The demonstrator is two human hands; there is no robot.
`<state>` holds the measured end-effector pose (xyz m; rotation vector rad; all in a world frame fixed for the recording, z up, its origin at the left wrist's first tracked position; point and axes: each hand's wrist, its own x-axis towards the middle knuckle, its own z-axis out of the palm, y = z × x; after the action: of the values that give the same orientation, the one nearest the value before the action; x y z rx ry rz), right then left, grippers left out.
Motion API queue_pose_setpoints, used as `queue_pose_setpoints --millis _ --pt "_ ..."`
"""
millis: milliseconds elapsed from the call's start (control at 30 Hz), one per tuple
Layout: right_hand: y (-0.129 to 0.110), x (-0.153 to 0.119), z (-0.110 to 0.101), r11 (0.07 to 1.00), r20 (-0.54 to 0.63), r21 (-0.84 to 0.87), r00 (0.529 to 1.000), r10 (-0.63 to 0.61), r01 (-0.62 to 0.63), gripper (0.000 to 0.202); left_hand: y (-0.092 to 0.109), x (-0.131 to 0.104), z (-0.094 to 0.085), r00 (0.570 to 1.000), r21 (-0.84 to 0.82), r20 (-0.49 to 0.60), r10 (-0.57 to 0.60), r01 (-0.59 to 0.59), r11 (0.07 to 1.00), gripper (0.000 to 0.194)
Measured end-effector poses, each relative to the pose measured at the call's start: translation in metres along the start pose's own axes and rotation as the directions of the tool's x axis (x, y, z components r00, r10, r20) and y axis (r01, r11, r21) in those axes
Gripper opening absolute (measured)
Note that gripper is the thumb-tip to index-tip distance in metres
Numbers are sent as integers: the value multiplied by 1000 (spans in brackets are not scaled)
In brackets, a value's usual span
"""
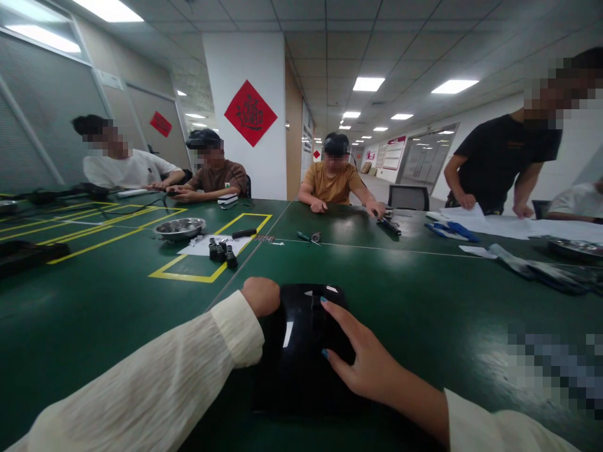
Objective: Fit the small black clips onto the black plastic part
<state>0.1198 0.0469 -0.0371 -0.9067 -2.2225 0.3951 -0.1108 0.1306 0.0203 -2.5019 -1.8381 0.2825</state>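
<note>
On the near side of the green table (pixel 400 289): a glossy black casing (pixel 292 376) lies straight in front of the person, light glinting off its top.
Casing's far part: a small dark piece (pixel 318 314) sits on the top, black on black, its outline hard to tell.
Right hand (pixel 370 361): thumb and index finger spread wide over the casing, the index tip at the small dark piece, the thumb tip lower down, at the casing's top; the remaining fingers are hidden.
Left hand (pixel 261 296): against the casing's far left edge, its back showing; its fingers are out of sight, so I cannot tell how far they open or whether they grip anything.
Beyond the casing, to the left: black cylinders (pixel 230 256) stand on a white sheet (pixel 194 245) that overlaps a yellow outline (pixel 181 277), with a metal bowl (pixel 191 224) just beside.
Farther across: green-handled pliers (pixel 305 236) lie near the table's middle.
Far side: a person in a mustard shirt (pixel 327 179) reaches to a dark tool (pixel 389 225).
To the right: blue-and-white gloves (pixel 455 231) lie near white paper (pixel 499 223).
</note>
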Motion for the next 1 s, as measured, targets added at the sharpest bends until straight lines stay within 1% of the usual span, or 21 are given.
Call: queue_pose_setpoints --millis 67,100,133,200,233,267,300,367,400,467,533,600,667,733,833,900,1000 --pt "-2 -2 4 1000 15 -27 1000 0 0 75 2 -1 -3 999 30 -17 -37 37 999 26" --pt "-4 -3 6 999 -3 -49 1000 11 -11 75 3 -1 -4 998 46 -28 -48 49 998 26" --pt "-6 -4 7 997 -43 -72 999 28 -31 74 5 -2 -6 998 56 -44 -50 53 997 27" --pt "-14 -6 7 992 -167 -118 985 33 -53 72 7 -3 -7 996 70 -82 -42 48 996 28" --pt "-19 -6 6 989 -226 -145 974 1 -35 71 8 -3 -6 994 75 -101 -34 42 996 29" --pt "-25 -7 4 984 -257 -180 964 -61 14 69 9 -3 -6 993 79 -117 -24 33 996 30" --pt "-31 -7 2 970 -252 -227 956 -147 90 67 10 -3 -5 991 81 -130 -12 23 996 30" --pt "-42 -6 -2 901 -142 -339 931 -335 272 59 12 -3 -2 989 83 -146 16 -4 997 31" --pt "-47 -5 -2 856 -75 -387 914 -399 342 52 13 -3 -1 989 83 -147 34 -22 996 31" --pt "-53 -4 1 790 28 -448 890 -455 418 39 14 -4 1 987 79 -138 77 -66 995 31" --pt "-54 -3 8 786 90 -451 898 -430 422 34 13 -3 2 984 74 -126 123 -115 991 31" --pt "-52 -3 15 818 190 -400 911 -367 413 38 11 -2 3 979 71 -122 162 -154 986 31" --pt "-49 -4 19 857 300 -333 906 -299 393 44 9 -1 3 974 70 -128 186 -178 981 30" --pt "-47 -5 21 894 369 -283 899 -234 349 47 7 0 4 970 66 -138 200 -192 979 29" --pt "-45 -5 19 937 411 -249 903 -129 247 57 8 0 3 965 62 -167 202 -194 979 27" --pt "-44 -4 18 950 436 -239 896 -81 202 62 11 -1 1 959 58 -205 196 -188 981 26" --pt "-46 -3 17 954 458 -238 887 -58 185 57 16 -2 -4 941 38 -286 182 -179 983 30"
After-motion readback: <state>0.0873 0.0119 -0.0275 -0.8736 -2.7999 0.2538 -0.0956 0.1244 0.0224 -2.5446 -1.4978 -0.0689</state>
